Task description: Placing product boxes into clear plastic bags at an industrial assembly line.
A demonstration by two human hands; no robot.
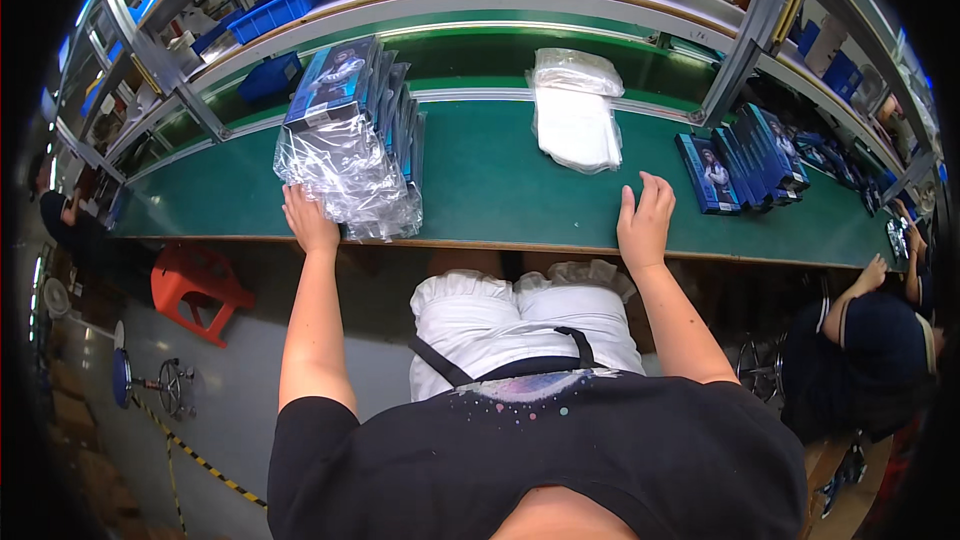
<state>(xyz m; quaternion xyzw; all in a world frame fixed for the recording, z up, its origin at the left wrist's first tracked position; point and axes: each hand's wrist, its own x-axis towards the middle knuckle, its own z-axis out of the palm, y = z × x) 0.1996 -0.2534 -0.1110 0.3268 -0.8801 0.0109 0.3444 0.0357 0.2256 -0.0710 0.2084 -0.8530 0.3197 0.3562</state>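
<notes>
Left of the middle of the green worktop [480, 195], a stack of plastic-wrapped boxes [350, 145] reaches its near edge, where the left hand [312, 218] lies against it, fingers loosely extended; whether it grips the wrap I cannot tell. The right hand [648, 222], half open and empty, is by the same edge, between white plastic bags [577, 122] nearer the far edge and blue boxes [742, 162] toward the right end.
</notes>
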